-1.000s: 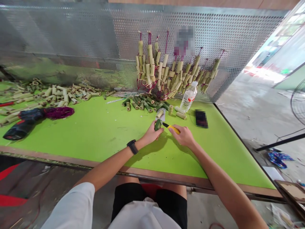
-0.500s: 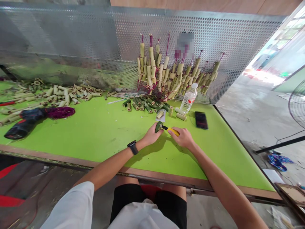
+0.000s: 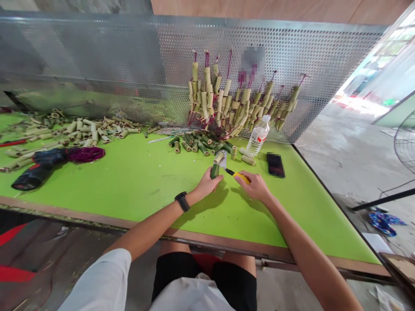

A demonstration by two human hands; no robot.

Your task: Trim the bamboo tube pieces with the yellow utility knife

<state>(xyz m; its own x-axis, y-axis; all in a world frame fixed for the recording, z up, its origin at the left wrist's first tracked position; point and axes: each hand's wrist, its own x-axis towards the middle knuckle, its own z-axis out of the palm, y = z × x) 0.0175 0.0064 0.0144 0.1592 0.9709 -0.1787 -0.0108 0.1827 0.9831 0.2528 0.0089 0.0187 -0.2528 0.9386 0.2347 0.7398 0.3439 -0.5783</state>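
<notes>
My left hand (image 3: 207,181) is closed around a short green bamboo piece (image 3: 215,171), its upper end sticking out above the fingers. In my right hand (image 3: 254,185) is a yellow and black utility knife (image 3: 240,177), its tip pointing left towards the bamboo with a small gap between them. Just beyond the held piece, a pale peeled bamboo piece (image 3: 219,157) lies on a small sheet of paper (image 3: 224,163). Behind it is a heap of green bamboo pieces (image 3: 202,144). Two pale pieces, one of them a short tube (image 3: 248,160), lie to the right.
Strings of bamboo pieces (image 3: 227,101) hang on a perforated metal panel (image 3: 175,52). A water bottle (image 3: 258,136) and a blurred dark phone-like object (image 3: 276,165) are at right. At left lie a cordless drill (image 3: 39,166), purple cord (image 3: 87,154) and piled bamboo pieces (image 3: 84,129) on the green table (image 3: 129,185).
The knife has come away from the bamboo, moving slightly right. The bamboo piece now stands more upright in my left hand, showing more of its length. The view has shifted slightly.
</notes>
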